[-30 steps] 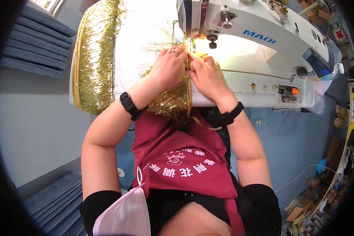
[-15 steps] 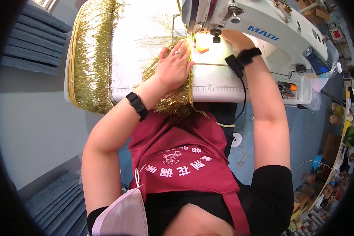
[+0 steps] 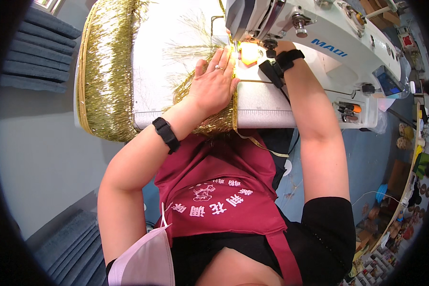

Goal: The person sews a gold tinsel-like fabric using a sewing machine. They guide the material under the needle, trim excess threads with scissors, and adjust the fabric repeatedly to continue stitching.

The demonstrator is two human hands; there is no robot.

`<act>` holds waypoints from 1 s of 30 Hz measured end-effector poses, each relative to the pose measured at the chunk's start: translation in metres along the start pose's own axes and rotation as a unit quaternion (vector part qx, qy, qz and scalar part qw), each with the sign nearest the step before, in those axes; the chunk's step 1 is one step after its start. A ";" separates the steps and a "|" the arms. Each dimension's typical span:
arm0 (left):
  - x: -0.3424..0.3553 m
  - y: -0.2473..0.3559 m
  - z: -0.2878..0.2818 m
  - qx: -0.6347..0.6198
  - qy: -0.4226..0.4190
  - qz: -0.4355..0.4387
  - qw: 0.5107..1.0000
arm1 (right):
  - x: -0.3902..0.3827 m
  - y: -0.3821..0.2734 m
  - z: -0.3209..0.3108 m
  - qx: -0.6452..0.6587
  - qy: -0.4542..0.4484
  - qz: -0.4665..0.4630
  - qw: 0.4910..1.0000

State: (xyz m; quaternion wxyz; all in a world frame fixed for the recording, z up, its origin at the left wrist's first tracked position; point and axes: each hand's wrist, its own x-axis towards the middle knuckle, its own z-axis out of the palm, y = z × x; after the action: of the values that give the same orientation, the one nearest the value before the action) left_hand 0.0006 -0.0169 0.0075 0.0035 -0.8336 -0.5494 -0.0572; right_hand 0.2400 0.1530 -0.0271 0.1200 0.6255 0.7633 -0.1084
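My left hand [image 3: 213, 82] lies flat with its fingers stretched forward, pressing on gold tinsel fringe [image 3: 216, 118] beside the lit needle area of a white sewing machine [image 3: 338, 50]. A narrow gold band [image 3: 235, 112] edges the fringe, running past my thumb and over the front of the machine bed [image 3: 262, 100]. My right hand [image 3: 285, 46] reaches behind the machine head, where its fingers are hidden. A bright yellow and orange piece [image 3: 250, 53] sits under the lamp, its kind unclear.
A thick bundle of gold fringe [image 3: 107, 71] drapes over the bed's left end. Small tools with an orange handle [image 3: 355, 108] sit in a recess at the right. Folded grey-blue cloths [image 3: 38, 47] hang at the left. A crowded shelf curves along the right.
My right hand and forearm have shifted left, farther behind the machine head. My left hand stays flat on the fringe. The whole view has shifted slightly.
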 end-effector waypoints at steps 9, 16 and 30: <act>0.000 0.001 -0.007 -0.005 -0.014 0.005 1.000 | -0.003 0.002 0.003 -0.009 -0.004 0.009 1.000; -0.001 -0.001 -0.009 -0.030 -0.026 0.009 0.999 | -0.004 0.002 0.003 -0.007 -0.006 0.007 1.000; -0.009 0.011 -0.020 -0.061 -0.038 0.010 0.997 | -0.003 0.001 0.007 -0.012 -0.005 0.008 1.000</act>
State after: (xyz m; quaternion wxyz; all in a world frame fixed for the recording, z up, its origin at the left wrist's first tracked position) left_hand 0.0057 -0.0311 0.0267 -0.0682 -0.8392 -0.5364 -0.0587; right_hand 0.2423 0.1487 -0.0330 0.1322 0.6293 0.7591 -0.1012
